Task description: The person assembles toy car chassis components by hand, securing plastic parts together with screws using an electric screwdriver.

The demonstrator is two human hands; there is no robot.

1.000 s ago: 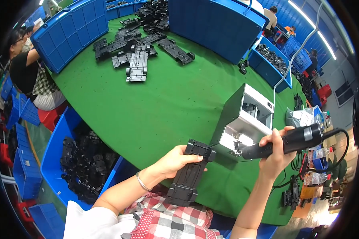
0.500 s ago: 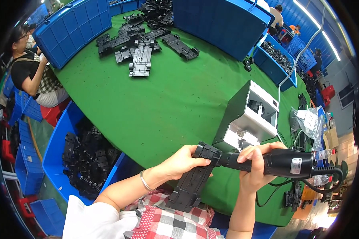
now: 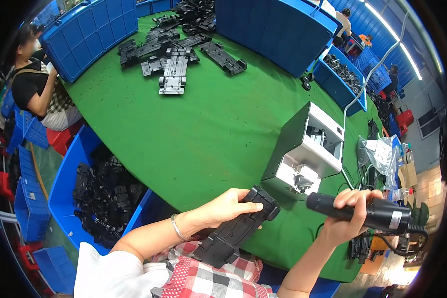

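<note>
In my left hand [image 3: 228,204] is a black plastic toy-car chassis [image 3: 229,232], held near its far end with the thumb on top. It tilts over my lap, its near end by my checked apron. My right hand [image 3: 350,214] wraps round a black electric screwdriver [image 3: 386,215] with a cable at its back end. The screwdriver's front end points left toward the chassis, with a gap between them. Just beyond that front end stands a grey-and-black screw feeder [image 3: 308,149] on the green table cloth [image 3: 193,134].
More black chassis [image 3: 175,72] lie piled at the table's far side, between two blue bins [image 3: 278,35]. A blue bin [image 3: 64,198] of black parts stands at my left. Cables, a clear plastic bag [image 3: 379,151] and bottles crowd the right. A person [image 3: 35,89] sits at the far left.
The screwdriver has come away from the chassis and moved right with my right hand. The chassis has turned a little in my left hand, its near end swinging left.
</note>
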